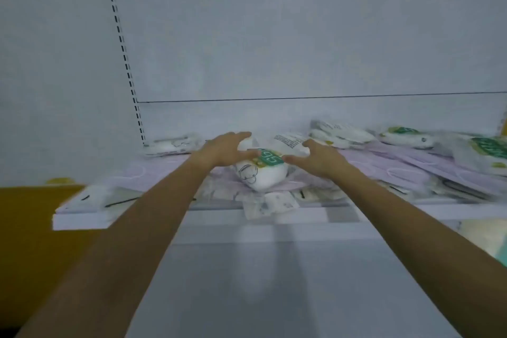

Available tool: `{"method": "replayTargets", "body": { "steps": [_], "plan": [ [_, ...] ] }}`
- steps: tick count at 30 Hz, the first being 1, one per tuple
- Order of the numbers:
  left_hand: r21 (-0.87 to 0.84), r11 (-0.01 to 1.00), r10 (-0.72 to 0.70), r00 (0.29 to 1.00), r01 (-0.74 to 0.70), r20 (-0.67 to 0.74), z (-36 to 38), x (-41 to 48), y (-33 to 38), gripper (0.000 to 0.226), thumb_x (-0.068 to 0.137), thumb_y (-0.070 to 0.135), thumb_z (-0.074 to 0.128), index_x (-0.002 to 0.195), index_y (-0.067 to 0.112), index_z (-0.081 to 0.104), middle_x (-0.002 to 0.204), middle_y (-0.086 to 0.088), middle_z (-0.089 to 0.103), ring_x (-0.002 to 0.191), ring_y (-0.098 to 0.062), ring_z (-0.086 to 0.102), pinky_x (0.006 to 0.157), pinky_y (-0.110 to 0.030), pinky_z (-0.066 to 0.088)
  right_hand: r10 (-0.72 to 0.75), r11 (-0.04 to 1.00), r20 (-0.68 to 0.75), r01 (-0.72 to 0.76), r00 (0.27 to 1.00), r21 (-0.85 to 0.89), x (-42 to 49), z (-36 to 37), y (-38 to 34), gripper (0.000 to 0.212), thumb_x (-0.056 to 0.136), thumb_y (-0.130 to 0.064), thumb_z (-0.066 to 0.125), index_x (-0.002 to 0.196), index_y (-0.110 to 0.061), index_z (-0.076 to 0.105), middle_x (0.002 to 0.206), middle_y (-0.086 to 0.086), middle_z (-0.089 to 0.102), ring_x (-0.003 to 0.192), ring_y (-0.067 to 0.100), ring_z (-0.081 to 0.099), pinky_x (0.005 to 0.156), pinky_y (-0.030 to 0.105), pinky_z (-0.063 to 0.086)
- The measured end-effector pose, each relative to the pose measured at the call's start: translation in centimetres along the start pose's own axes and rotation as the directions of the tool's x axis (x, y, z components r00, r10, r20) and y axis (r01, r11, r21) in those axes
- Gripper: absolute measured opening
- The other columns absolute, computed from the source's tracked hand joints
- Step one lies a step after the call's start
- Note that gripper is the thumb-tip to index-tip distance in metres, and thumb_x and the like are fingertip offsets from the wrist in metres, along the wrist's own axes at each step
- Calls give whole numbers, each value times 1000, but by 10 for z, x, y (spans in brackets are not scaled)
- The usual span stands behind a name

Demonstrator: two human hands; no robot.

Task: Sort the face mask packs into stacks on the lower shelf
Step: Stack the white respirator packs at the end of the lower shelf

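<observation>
Left grip curls over the top end of the white pack, the one with the green label. The thumb is on the label and the fingers wrap behind, so it has hold. Right grip comes in from the other side, half open, thumb tip at the label edge. Blur means I cannot tell whether it holds anything. Taking it two-handed is probably because the pack is puffy and slippery.

The pack sits mid-shelf, tilted, on top of flat lilac packs that cover most of the shelf. More white packs are heaped loosely at the back right, with one lone pack at the back left. A flat pile overhangs the left front edge.

Sorting looks barely started, since the kinds are mixed and overlapping. The likely step is lifting this white pack off the lilac ones to join its own kind. One risk is dragging the lilac packs under it forward off the edge.
</observation>
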State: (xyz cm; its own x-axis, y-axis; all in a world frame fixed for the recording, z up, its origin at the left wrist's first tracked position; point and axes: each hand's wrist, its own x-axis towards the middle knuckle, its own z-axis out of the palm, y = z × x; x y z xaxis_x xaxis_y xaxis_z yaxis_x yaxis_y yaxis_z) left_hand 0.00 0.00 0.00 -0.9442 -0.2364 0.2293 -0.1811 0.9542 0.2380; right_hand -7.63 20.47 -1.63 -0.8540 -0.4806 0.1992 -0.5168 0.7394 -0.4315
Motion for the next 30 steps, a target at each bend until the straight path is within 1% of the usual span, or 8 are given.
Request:
{"method": "replayTargets", "body": {
  "steps": [3, 7, 12, 14, 17, 23, 26, 30],
  "plan": [
    [63, 997, 30, 990, -38, 135, 9, 18, 0, 83, 77, 64, 59, 145, 26, 30, 144, -3, 43, 129, -23, 42, 104, -38, 37, 19, 980, 73, -34, 997, 197, 17, 4, -5, 76, 78, -55, 66, 138, -14, 40, 144, 6, 42, 128, 23, 42, 97, 30, 34],
    [-14, 999, 32, 988, -30, 152, 11, 29, 1, 92, 72, 62, 67, 146, 24, 28, 146, -3, 39, 130, -22, 41, 106, -36, 35, -72, 952, 109, 35, 991, 304, 31, 12, -16, 68, 78, -31, 74, 136, -16, 42, 140, 5, 43, 121, 20, 46, 87, 24, 39],
    [-231, 968, -68, 990, 94, 121, 5, 26, -3, 96, 76, 56, 66, 150, 26, 13, 144, -7, 42, 128, -24, 43, 99, -30, 35, -208, 812, -69, 211, 976, 544, 41, 7, -18, 50, 79, -7, 71, 124, -18, 51, 118, 5, 52, 94, 15, 55, 81, 19, 49],
    [-496, 858, -105, 991, 133, 84, 0, 25, -5, 93, 80, 44, 67, 150, 28, 8, 134, -8, 46, 117, -22, 51, 90, -29, 39, -214, 694, -140, 252, 967, 674, 54, 0, -18, 43, 79, -5, 71, 114, -24, 55, 115, 8, 53, 96, 19, 57, 84, 27, 53],
    [-765, 623, -171, 983, 162, 69, -7, 22, -15, 99, 81, 25, 71, 149, 34, 0, 126, -11, 53, 97, -20, 60, 88, -37, 49, -218, 561, -211, 299, 953, 772, 77, -11, -23, 37, 81, -1, 67, 110, -22, 57, 119, 17, 53, 98, 21, 57, 77, 21, 54],
    [-940, 308, -337, 941, 149, 39, -13, 17, -44, 82, 81, 15, 70, 147, 26, 23, 136, -6, 49, 107, -25, 59, 69, -37, 58, -240, 382, -214, 295, 947, 876, 116, -1, -61, 34, 85, -4, 65, 114, -16, 53, 112, 12, 48, 90, 17, 58, 81, 22, 53],
    [-936, 334, -484, 872, 107, -73, -26, 12, -70, 65, 83, 11, 68, 139, 11, 37, 129, -13, 55, 103, -26, 60, 65, -35, 57, -152, 436, -35, 99, 988, 894, 142, 19, -79, 47, 87, -25, 65, 129, -13, 45, 108, 7, 49, 92, 18, 53, 84, 27, 48],
    [-947, 302, -585, 806, 106, -96, -44, 3, -110, 41, 89, 10, 61, 126, 3, 46, 120, -13, 57, 82, -17, 61, 53, -25, 57, -35, 910, 190, -47, 981, 412, 161, 52, -85, 73, 89, -39, 60, 141, 4, 30, 138, 18, 42, 101, 25, 49, 74, 30, 42]
  ]
}}
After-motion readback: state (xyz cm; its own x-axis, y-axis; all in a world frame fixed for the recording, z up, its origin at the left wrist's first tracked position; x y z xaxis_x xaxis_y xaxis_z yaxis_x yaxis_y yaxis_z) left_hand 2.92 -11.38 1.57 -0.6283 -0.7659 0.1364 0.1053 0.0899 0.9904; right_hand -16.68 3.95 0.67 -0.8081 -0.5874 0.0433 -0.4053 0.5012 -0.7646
